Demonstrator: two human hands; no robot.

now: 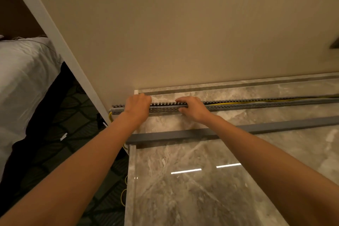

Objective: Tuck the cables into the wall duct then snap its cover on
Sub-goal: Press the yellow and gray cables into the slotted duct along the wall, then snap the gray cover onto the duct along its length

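A grey slotted duct [256, 104] runs along the marble surface [201, 180] close to the beige wall. Yellow and black cables [238, 102] lie inside its open channel and a yellow cable [110, 116] hangs out of its left end. My left hand [138, 107] rests on the duct near that end, fingers curled down over the channel. My right hand [192, 108] grips the duct a little to the right, fingers over the far wall and thumb under the near wall. The long grey cover [183, 135] lies loose on the marble, parallel to the duct and nearer to me.
The beige wall [183, 33] rises right behind the duct. At left the marble surface ends at an edge above a dark patterned carpet [64, 124], with a white-sheeted bed [23, 82] beyond. More yellow cable [123, 198] trails down the marble's left side.
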